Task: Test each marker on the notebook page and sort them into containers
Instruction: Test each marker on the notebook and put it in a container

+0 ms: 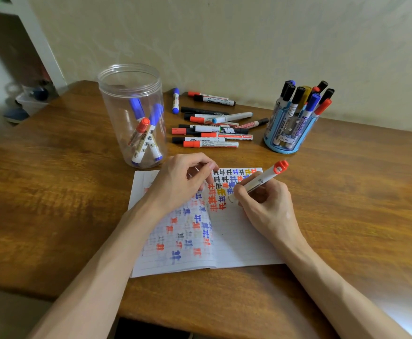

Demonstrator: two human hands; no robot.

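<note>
The right hand (266,204) grips a white marker (261,181) with its fingers curled round the barrel, red end up and tip down on the right page of the open notebook (244,241), just beside rows of coloured marks. The left hand (180,182) rests on the notebook with fingers curled; whether it holds anything I cannot tell. Beyond stand a clear jar (132,113) with a few markers, a loose pile (212,128) and a blue holder (290,133) full of markers, all on the table (53,192).
</note>
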